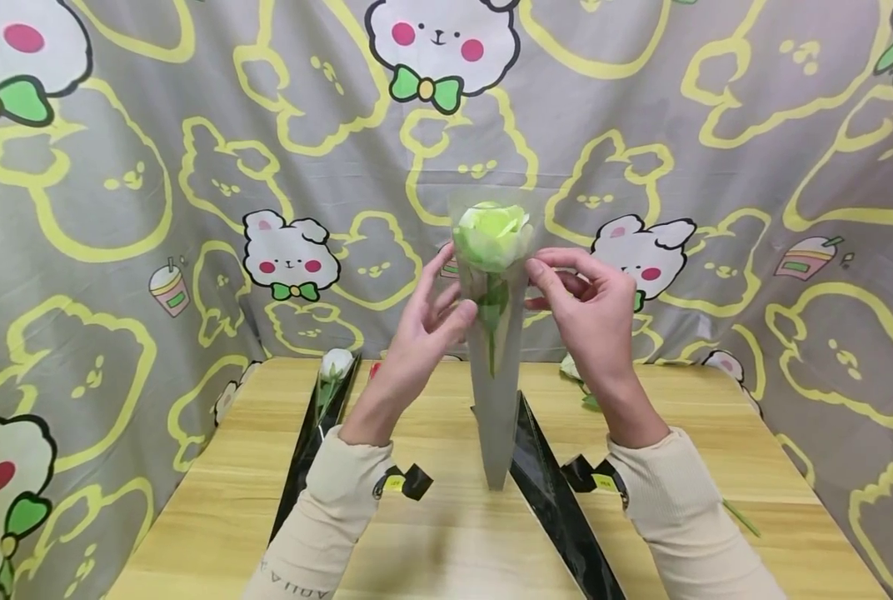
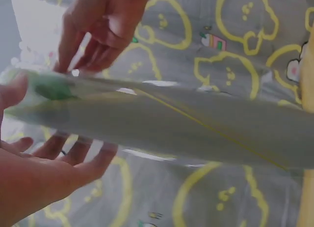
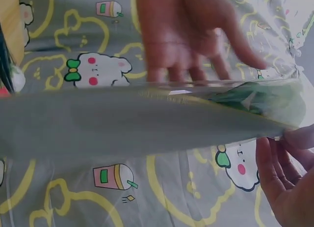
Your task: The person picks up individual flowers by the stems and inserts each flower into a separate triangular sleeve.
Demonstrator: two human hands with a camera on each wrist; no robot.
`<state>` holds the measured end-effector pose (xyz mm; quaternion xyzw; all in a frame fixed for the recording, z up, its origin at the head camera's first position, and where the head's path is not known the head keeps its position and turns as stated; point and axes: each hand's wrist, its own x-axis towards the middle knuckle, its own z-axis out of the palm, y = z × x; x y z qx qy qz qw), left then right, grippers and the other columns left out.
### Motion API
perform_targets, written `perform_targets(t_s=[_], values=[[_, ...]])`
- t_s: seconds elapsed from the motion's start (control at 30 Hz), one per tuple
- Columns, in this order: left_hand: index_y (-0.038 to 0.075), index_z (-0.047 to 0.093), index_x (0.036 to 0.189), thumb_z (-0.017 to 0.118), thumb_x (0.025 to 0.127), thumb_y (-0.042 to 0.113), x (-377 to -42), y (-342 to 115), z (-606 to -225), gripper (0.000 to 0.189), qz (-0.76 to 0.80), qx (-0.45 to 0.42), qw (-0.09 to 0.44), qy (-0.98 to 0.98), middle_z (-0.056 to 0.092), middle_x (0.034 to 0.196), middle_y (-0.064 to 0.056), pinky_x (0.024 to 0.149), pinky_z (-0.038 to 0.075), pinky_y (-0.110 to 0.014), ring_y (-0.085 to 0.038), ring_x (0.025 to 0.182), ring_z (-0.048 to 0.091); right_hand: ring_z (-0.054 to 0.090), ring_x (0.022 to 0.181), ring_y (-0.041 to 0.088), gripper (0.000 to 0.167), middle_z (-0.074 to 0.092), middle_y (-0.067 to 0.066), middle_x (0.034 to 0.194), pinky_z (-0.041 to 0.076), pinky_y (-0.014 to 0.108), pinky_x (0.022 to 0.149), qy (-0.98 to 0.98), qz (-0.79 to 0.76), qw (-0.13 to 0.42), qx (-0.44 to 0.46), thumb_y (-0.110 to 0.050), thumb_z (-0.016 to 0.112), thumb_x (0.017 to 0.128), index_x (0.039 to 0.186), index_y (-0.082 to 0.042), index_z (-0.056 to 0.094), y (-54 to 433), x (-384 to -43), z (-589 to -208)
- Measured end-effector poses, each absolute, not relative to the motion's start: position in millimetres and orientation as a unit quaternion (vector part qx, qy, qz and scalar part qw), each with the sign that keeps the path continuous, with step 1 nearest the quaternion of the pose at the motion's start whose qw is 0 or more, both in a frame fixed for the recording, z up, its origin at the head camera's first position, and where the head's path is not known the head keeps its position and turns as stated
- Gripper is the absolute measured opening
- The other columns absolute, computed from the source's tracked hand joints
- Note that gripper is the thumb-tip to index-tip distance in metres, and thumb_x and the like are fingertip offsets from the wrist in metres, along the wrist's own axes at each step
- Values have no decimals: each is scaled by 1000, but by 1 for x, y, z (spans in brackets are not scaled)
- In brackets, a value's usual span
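Note:
A pale green artificial rose (image 1: 491,233) stands in a tapered flower sleeve (image 1: 495,417), clear at the top and greyish lower down. The sleeve is upright, its narrow tip down by the tabletop. My right hand (image 1: 592,312) pinches the sleeve's right edge just below the bloom, between thumb and forefinger. On the other side, my left hand (image 1: 431,321) steadies the sleeve with loosely spread fingers, its thumb in front. In the left wrist view the left fingers (image 2: 81,153) lie along the sleeve's side. The rose's leaves (image 3: 245,97) show through the film.
On the wooden table (image 1: 222,467), a white rose (image 1: 336,365) lies in a black sleeve at left. Another black sleeve (image 1: 559,500) lies diagonally at centre right. A pale flower (image 1: 570,367) and a green stem (image 1: 740,517) are partly hidden by the right arm. Patterned curtains enclose the table.

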<state>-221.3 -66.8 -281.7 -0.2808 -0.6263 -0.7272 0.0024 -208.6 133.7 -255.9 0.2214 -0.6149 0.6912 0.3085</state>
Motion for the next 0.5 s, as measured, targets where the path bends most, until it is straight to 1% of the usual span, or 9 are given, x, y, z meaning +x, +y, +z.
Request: perform_targets(t_s=[0.07,0.13,0.17,0.23,0.27,0.33,0.4,0.5], values=[[25,44,152,55,108,17,-222,-69,-285,47,-745,-247,7,-620,58,141,-8,99,51,-46,-23,124,59,72,75,17,11,71,15,98,61,36,65,-619,691,300,221,-1,76,91,98,7,76,133,-209,-255],[13,57,136,56,108,15,-224,-69,-288,29,-760,-217,28,-613,64,125,-8,91,55,-41,-21,112,63,71,75,18,11,71,15,98,61,37,65,-627,685,298,221,-2,77,91,99,6,76,132,-209,-255],[8,61,125,57,107,12,-225,-69,-288,20,-767,-208,40,-605,66,117,-9,87,57,-39,-21,105,65,71,76,18,11,71,15,98,61,37,65,-633,680,299,220,-2,77,91,99,6,76,131,-208,-255],[4,63,110,59,105,7,-226,-68,-287,7,-776,-204,63,-593,68,107,-9,83,58,-37,-20,98,66,71,77,19,11,72,16,98,61,37,65,-643,672,296,218,-3,77,92,99,5,77,130,-208,-255],[4,64,104,60,104,5,-226,-67,-286,4,-779,-205,73,-587,68,106,-8,81,59,-36,-19,97,66,72,78,19,11,72,16,99,61,37,65,-648,669,292,218,-3,77,92,99,5,77,130,-208,-255],[5,64,98,60,103,2,-225,-66,-284,7,-780,-208,92,-583,70,106,-8,78,59,-33,-17,95,66,72,81,19,12,72,14,100,61,37,66,-658,662,283,220,-3,76,92,99,6,76,130,-208,-255],[3,65,97,60,102,0,-225,-65,-280,8,-779,-206,113,-582,71,110,-10,75,58,-31,-16,93,66,72,83,20,12,72,12,101,61,36,67,-660,662,278,222,-2,76,92,99,9,75,131,-209,-254],[-3,64,98,61,102,0,-224,-64,-275,5,-767,-197,144,-593,71,115,-16,73,59,-30,-16,93,68,73,84,20,12,71,8,100,61,36,68,-659,658,284,227,1,75,92,98,12,74,134,-209,-249]])
